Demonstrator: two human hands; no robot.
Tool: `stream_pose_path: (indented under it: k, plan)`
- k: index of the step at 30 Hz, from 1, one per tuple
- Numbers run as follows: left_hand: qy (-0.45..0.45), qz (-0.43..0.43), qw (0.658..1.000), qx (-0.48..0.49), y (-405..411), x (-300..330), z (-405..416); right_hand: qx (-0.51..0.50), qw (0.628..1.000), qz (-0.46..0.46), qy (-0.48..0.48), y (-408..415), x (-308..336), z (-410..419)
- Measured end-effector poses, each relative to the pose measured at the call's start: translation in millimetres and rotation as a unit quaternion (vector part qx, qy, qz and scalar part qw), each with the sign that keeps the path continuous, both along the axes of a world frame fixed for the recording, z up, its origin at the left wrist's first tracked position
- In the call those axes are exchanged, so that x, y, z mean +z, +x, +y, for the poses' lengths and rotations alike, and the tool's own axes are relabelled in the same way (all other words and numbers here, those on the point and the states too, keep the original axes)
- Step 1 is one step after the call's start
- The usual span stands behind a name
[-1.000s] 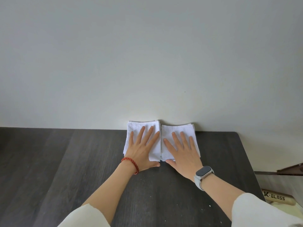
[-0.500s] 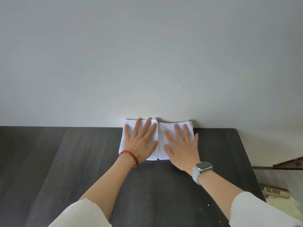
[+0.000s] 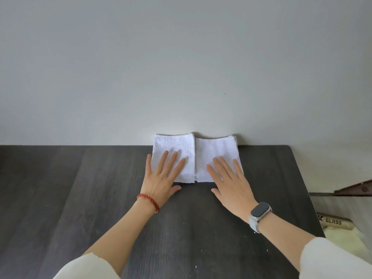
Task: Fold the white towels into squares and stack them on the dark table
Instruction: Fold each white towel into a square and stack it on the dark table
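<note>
Resting flat with fingers spread, the left hand (image 3: 161,178) and right hand (image 3: 231,182) lay on two folded towels (image 3: 173,146) set side by side against the wall (image 3: 181,67); stacking apparently remained.

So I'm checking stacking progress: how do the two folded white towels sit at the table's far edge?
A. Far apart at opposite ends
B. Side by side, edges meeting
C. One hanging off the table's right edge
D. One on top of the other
B: the left folded towel and the right folded towel lie side by side on the dark table, inner edges meeting, an open hand on each.
</note>
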State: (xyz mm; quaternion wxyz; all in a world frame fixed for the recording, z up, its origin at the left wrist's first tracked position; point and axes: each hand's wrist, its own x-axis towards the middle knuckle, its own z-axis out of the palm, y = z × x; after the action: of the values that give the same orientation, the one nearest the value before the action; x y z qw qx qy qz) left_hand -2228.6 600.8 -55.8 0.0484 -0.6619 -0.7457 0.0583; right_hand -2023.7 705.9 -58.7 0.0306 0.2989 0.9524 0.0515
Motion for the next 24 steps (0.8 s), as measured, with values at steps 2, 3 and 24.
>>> stream_pose_path:
  k: [2,3,24]
  plan:
    - [-0.006,0.008,1.0,0.009,-0.8,-0.6,2.2,-0.004,1.0,-0.006,0.009,-9.0,2.2,1.8]
    - [-0.006,0.013,1.0,0.006,-1.9,-1.0,4.3,-0.006,1.0,-0.01,0.01,-14.6,4.3,3.2]
    - [0.051,-0.417,0.871,0.254,-6.5,11.8,12.4,-0.341,0.805,0.333,-0.354,-21.2,17.1,18.4]
